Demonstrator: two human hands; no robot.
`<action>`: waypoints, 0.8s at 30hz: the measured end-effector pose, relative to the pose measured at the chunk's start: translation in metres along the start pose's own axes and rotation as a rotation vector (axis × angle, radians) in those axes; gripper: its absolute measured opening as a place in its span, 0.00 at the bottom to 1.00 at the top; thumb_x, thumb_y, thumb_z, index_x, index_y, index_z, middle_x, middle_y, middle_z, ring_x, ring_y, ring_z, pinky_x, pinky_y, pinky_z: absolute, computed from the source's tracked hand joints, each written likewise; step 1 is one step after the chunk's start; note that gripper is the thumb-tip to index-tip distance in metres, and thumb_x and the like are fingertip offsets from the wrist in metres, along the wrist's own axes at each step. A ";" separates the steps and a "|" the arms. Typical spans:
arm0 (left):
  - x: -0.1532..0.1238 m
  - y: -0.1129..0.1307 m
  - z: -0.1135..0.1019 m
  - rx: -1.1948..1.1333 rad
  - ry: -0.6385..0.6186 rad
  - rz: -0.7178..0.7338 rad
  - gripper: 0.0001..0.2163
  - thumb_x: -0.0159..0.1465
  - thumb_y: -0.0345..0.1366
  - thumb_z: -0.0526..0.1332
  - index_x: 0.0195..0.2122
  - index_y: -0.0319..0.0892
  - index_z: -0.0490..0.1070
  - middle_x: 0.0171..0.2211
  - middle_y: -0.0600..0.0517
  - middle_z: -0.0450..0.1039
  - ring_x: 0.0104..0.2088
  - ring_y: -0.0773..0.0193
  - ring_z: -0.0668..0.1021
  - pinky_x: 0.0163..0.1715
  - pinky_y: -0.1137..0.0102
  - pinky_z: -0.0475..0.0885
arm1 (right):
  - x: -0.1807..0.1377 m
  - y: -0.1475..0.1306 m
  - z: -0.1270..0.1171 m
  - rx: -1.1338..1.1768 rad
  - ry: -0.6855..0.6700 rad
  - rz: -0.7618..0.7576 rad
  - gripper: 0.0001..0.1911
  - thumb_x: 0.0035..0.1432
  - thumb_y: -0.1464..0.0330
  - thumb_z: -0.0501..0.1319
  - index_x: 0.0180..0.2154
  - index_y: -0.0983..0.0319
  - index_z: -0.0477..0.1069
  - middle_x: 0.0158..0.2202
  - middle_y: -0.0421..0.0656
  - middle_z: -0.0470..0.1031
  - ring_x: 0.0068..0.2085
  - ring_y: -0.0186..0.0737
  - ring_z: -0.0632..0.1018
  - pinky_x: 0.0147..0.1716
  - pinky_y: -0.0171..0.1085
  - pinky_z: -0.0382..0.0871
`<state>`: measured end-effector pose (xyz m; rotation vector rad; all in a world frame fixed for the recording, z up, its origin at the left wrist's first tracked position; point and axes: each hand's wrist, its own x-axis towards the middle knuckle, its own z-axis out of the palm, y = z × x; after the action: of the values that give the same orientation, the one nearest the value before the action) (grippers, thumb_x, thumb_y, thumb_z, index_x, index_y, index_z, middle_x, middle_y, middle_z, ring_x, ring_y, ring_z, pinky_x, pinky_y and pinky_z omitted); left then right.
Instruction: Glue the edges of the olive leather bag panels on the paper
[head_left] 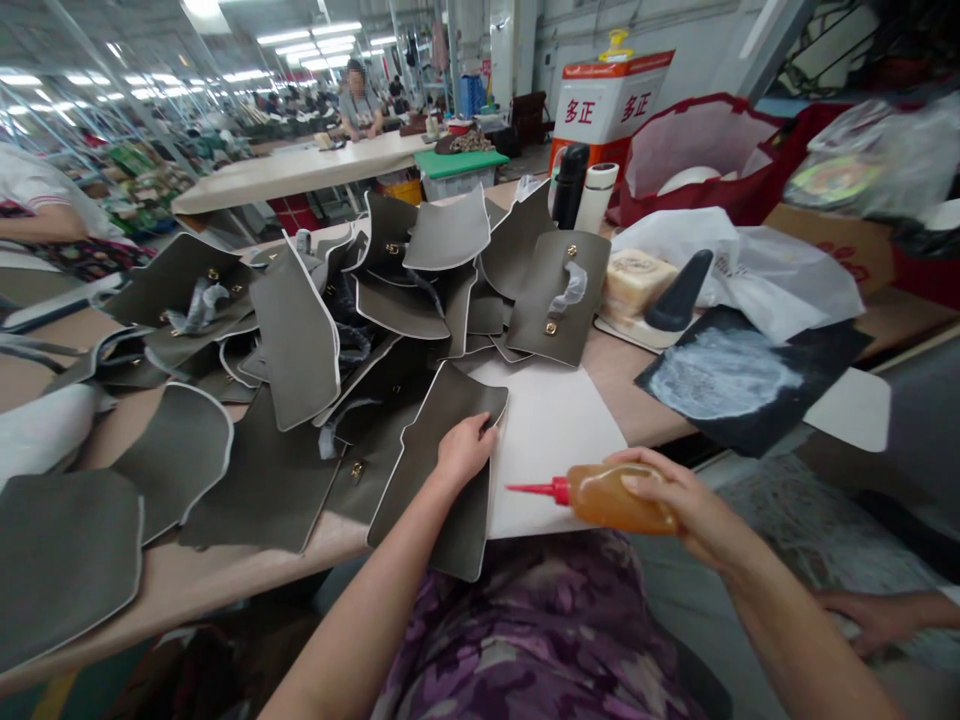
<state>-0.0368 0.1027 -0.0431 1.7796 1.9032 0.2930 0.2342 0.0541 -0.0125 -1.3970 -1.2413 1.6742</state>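
Observation:
My left hand (463, 452) rests on a grey leather piece (435, 470) with a pale edge, fingers curled over its right border beside a white board (547, 440). My right hand (675, 495) is wrapped round an amber glue bottle (611, 497) lying sideways, its red nozzle (534, 489) pointing left over the white board. A heap of several similar grey leather pieces (337, 300) with brass studs covers the table behind.
A black cone (679, 292), a black glue-smeared sheet (735, 375), white plastic bags (750, 265), two flasks (581, 185) and a red bag (705, 150) stand at the right. Another person's hand (870, 620) shows at lower right. People sit at far tables.

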 end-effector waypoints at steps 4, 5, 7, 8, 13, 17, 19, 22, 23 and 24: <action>-0.001 -0.002 0.001 0.012 0.011 0.018 0.21 0.61 0.43 0.49 0.54 0.42 0.61 0.39 0.50 0.74 0.39 0.62 0.75 0.38 0.73 0.67 | 0.020 0.008 -0.006 0.460 0.215 -0.041 0.16 0.49 0.58 0.57 0.39 0.58 0.67 0.40 0.44 0.73 0.35 0.44 0.75 0.30 0.40 0.69; -0.002 -0.003 0.002 0.018 0.012 0.025 0.21 0.61 0.43 0.49 0.54 0.43 0.60 0.38 0.50 0.74 0.38 0.62 0.75 0.37 0.73 0.67 | 0.024 0.010 -0.002 0.544 0.209 -0.060 0.17 0.51 0.56 0.54 0.41 0.57 0.66 0.42 0.45 0.73 0.36 0.44 0.75 0.32 0.42 0.70; -0.004 -0.004 0.002 0.035 0.014 0.046 0.21 0.62 0.44 0.49 0.55 0.42 0.59 0.38 0.50 0.73 0.38 0.62 0.74 0.37 0.73 0.67 | 0.031 0.012 0.011 0.640 0.124 -0.093 0.20 0.53 0.54 0.50 0.44 0.57 0.65 0.44 0.45 0.72 0.39 0.45 0.75 0.39 0.47 0.69; -0.005 -0.004 0.002 0.047 0.014 0.063 0.20 0.62 0.43 0.48 0.54 0.42 0.59 0.39 0.50 0.72 0.39 0.62 0.74 0.38 0.73 0.67 | 0.033 0.012 0.018 0.656 0.072 -0.107 0.21 0.54 0.54 0.49 0.45 0.57 0.65 0.44 0.45 0.72 0.41 0.45 0.75 0.43 0.49 0.67; -0.018 -0.004 -0.001 0.132 -0.026 0.203 0.14 0.61 0.34 0.50 0.47 0.46 0.66 0.43 0.51 0.67 0.43 0.64 0.71 0.43 0.73 0.65 | 0.052 0.010 0.037 0.616 0.002 -0.144 0.20 0.51 0.54 0.55 0.43 0.57 0.65 0.43 0.43 0.73 0.46 0.45 0.73 0.49 0.50 0.63; -0.025 -0.001 -0.002 0.213 -0.057 0.285 0.11 0.61 0.33 0.51 0.42 0.45 0.69 0.41 0.49 0.67 0.43 0.60 0.69 0.42 0.68 0.66 | 0.080 0.007 0.031 0.335 0.199 -0.243 0.25 0.45 0.56 0.61 0.45 0.58 0.62 0.42 0.43 0.72 0.43 0.46 0.74 0.45 0.47 0.67; -0.030 0.000 -0.003 0.240 -0.067 0.321 0.10 0.61 0.33 0.52 0.40 0.45 0.69 0.41 0.48 0.67 0.43 0.59 0.69 0.44 0.66 0.66 | 0.095 0.008 0.029 0.100 0.360 -0.286 0.30 0.41 0.57 0.64 0.46 0.59 0.60 0.42 0.44 0.70 0.43 0.46 0.73 0.44 0.46 0.67; -0.043 -0.003 -0.009 0.251 -0.120 0.433 0.09 0.60 0.32 0.55 0.41 0.45 0.69 0.46 0.51 0.68 0.47 0.61 0.68 0.50 0.67 0.62 | 0.109 0.014 0.028 -0.159 0.545 -0.288 0.37 0.36 0.57 0.66 0.48 0.61 0.57 0.44 0.48 0.68 0.44 0.51 0.71 0.46 0.51 0.63; -0.049 -0.005 -0.013 0.254 -0.114 0.478 0.10 0.60 0.32 0.55 0.42 0.46 0.69 0.48 0.52 0.67 0.50 0.61 0.67 0.53 0.67 0.59 | 0.111 0.016 0.028 -0.202 0.563 -0.277 0.38 0.36 0.58 0.66 0.48 0.61 0.56 0.44 0.49 0.68 0.45 0.52 0.70 0.46 0.53 0.62; -0.055 -0.009 -0.019 0.261 -0.067 0.496 0.12 0.60 0.32 0.54 0.45 0.47 0.67 0.51 0.52 0.65 0.53 0.61 0.64 0.56 0.66 0.55 | 0.112 0.019 0.028 -0.238 0.558 -0.271 0.38 0.36 0.58 0.66 0.49 0.61 0.56 0.44 0.49 0.67 0.45 0.53 0.70 0.46 0.54 0.61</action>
<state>-0.0534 0.0516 -0.0193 2.3965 1.4821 0.1567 0.1814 0.1396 -0.0727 -1.6053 -1.2482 0.8879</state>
